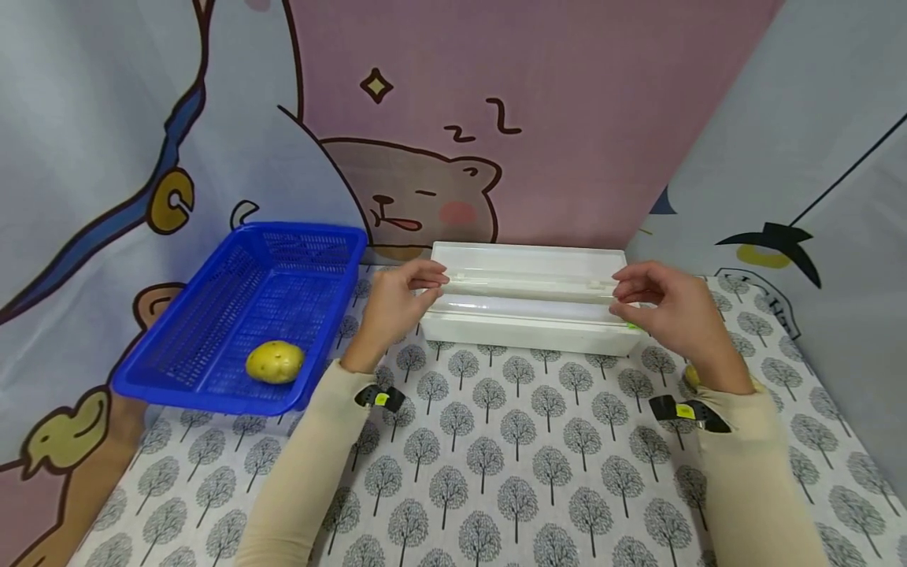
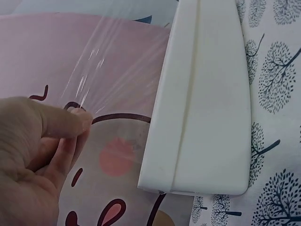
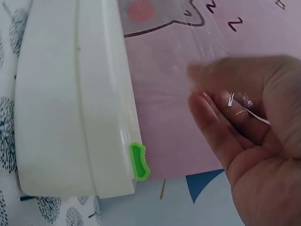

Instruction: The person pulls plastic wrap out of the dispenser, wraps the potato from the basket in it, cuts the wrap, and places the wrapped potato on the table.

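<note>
L grip (image 1: 404, 303) pinches clear film (image 2: 89, 70), thumb tip pressed to fingertips; R grip (image 1: 669, 303) has the same film farther along, thumb & fingertips nearly together, tips a bit blurred in R wrist view; film stretches btwn the 2 grips, w/ shiny creases fanning out from L fingertips toward the box.

White box (image 1: 531, 335) sits lengthwise btwn the grips on the counter (image 1: 510, 472), its L end just by L grip, R end just by R grip; raised white lid (image 1: 527, 258) stands at the back of it, also btwn the grips; lime-green tab (image 3: 139, 161) is on box's R end, near R grip.

Blue basket (image 1: 333, 231) is just L of L grip; inside it, L of L grip & closer to the person, lies a yellow potato (image 1: 275, 362), near basket's front R corner; another yellow item (image 1: 690, 376) is below R grip, mostly hidden behind R wrist, can't tell what exactly.

Below each grip, a black wristband, L one (image 1: 367, 395) & R one (image 1: 662, 408), w/ yellow-green patch, plus beige sleeves (image 1: 305, 465); counter cloth has grey tree print; beyond both grips hangs a backdrop (image 1: 567, 118), pink & pale w/ a sleeping bear.
</note>
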The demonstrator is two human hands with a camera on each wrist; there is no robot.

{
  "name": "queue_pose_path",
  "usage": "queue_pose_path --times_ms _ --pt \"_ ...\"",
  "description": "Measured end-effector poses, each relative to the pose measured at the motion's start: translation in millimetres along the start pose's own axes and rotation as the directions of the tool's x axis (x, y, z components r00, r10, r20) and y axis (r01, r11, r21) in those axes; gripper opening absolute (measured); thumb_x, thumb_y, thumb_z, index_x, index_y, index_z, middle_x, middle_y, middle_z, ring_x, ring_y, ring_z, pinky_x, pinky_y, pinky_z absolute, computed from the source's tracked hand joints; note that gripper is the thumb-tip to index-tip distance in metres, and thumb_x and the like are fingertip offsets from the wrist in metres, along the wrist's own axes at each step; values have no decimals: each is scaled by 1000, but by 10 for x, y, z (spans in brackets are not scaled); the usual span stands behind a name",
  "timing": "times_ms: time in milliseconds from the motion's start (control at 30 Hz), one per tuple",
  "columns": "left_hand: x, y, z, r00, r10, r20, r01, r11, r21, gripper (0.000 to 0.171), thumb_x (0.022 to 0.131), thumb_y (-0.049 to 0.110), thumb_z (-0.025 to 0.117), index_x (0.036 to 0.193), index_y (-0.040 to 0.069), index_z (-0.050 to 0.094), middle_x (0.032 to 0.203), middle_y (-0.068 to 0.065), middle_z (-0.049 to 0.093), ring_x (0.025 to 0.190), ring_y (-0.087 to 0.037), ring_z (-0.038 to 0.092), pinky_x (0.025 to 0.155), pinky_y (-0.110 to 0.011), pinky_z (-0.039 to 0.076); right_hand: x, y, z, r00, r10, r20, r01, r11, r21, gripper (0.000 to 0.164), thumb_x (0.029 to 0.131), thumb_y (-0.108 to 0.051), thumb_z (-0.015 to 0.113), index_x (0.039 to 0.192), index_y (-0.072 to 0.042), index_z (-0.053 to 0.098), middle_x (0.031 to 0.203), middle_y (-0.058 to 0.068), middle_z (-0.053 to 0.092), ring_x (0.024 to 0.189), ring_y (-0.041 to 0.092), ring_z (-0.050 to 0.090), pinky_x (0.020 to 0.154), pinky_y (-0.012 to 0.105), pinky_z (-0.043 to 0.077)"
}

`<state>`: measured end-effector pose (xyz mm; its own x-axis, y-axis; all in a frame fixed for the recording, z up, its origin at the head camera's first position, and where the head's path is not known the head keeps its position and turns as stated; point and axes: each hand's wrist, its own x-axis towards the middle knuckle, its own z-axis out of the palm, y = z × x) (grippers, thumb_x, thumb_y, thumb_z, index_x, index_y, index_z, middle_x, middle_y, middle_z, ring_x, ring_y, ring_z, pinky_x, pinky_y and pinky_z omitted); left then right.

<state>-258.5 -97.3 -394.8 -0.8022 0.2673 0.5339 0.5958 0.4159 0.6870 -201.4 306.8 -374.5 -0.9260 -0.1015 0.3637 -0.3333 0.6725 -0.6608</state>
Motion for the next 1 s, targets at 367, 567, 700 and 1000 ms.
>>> queue_pose_path --times_ms 367,567,700,1000 --pt "-9 -15 45 990 140 -31 -130 969 210 13 95 -1 85 107 -1 85 96 -12 77 84 -26 73 74 -37 62 59 -20 123 950 -299 -87 274 935 -226 18 85 14 87 96 1 83 89 10 75 77 26 73 72 3 44" --pt "-17 -21 60 993 117 5 -115 969 221 7 103 5 77 106 0 82 108 -13 76 85 -26 68 75 -35 57 59 -13 143 932 -343 -116 308 919 -245 13 87 14 86 91 3 81 91 12 72 76 21 67 67 9 44" --pt "-35 -29 70 996 93 10 -93 969 230 11 107 9 72 107 1 80 89 -11 76 67 -23 64 61 -34 50 63 -27 150 951 -295 -91 265 931 -250 8 93 7 84 98 2 81 97 14 78 76 26 71 69 19 53" --pt "-11 0 81 998 61 11 -62 992 111 12 110 -2 63 107 -3 75 96 -14 82 77 -24 80 66 -31 65 62 -6 130 984 -166 -65 146 961 -233 5 104 -2 76 107 -1 80 95 17 81 78 32 76 69 8 45"
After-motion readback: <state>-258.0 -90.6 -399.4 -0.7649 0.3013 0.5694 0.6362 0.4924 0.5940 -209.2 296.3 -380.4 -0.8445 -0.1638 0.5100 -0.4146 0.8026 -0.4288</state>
